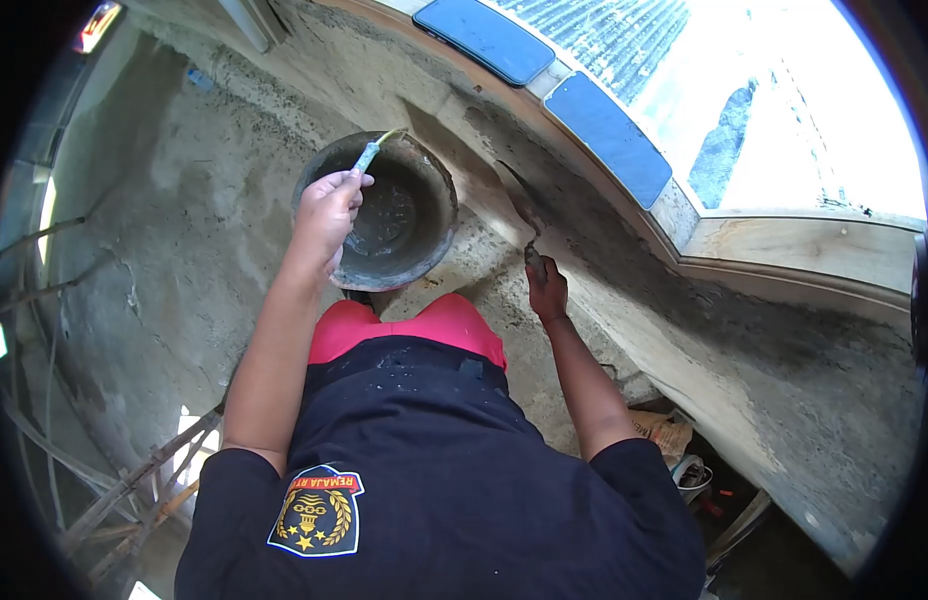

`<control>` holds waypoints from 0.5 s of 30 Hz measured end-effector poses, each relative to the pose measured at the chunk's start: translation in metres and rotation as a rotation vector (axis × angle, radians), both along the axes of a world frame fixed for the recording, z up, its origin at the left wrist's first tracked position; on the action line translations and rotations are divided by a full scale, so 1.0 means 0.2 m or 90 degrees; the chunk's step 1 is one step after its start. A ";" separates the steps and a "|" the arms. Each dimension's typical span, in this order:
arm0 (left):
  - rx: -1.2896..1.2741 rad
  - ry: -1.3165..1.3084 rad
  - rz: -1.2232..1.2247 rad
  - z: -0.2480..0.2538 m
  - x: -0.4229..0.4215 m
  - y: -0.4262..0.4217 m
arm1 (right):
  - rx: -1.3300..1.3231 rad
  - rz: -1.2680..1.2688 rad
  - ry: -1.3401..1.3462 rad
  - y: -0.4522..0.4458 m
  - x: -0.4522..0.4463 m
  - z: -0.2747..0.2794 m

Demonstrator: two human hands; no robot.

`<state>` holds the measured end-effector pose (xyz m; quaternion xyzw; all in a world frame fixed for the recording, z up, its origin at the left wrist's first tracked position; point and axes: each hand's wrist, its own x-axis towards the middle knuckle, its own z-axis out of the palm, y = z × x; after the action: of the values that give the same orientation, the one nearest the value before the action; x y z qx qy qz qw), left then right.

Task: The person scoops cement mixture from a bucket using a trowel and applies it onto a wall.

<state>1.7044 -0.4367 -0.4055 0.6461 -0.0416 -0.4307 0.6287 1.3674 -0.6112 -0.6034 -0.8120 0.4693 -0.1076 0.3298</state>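
My left hand (331, 215) is closed on the pale green handle of a thin tool (368, 156), whose yellowish tip points up and right over the rim of a dark round basin (439, 225). The basin stands in front of my knees, with a little grey material on its bottom. To the right, my right hand (547, 290) grips the handle of a trowel (531, 240). Its dark, narrow blade reaches up and left beside the rough wall (624, 270), and whether it touches the wall I cannot tell.
Two phones (484, 38) (609, 138) lie on the window ledge (804, 250) at the upper right. Wooden poles (144, 475) cross the lower left. A paper sack (660, 433) and a white bucket (692, 475) stand at the lower right.
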 end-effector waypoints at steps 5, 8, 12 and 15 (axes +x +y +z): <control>0.013 -0.002 0.011 0.00 -0.02 0.03 | 0.008 -0.001 -0.013 -0.02 0.03 -0.05; 0.022 0.002 0.014 0.00 -0.03 0.05 | -0.014 -0.001 -0.025 -0.04 0.04 -0.09; 0.039 -0.006 0.005 0.00 -0.04 0.08 | -0.028 -0.023 -0.086 -0.05 0.05 -0.11; 0.040 -0.006 0.012 0.00 -0.05 0.11 | 0.005 -0.041 -0.082 -0.06 0.06 -0.15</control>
<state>1.6943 -0.4156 -0.4046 0.6681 -0.0253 -0.4228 0.6118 1.3799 -0.6225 -0.6325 -0.7866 0.4733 -0.1681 0.3592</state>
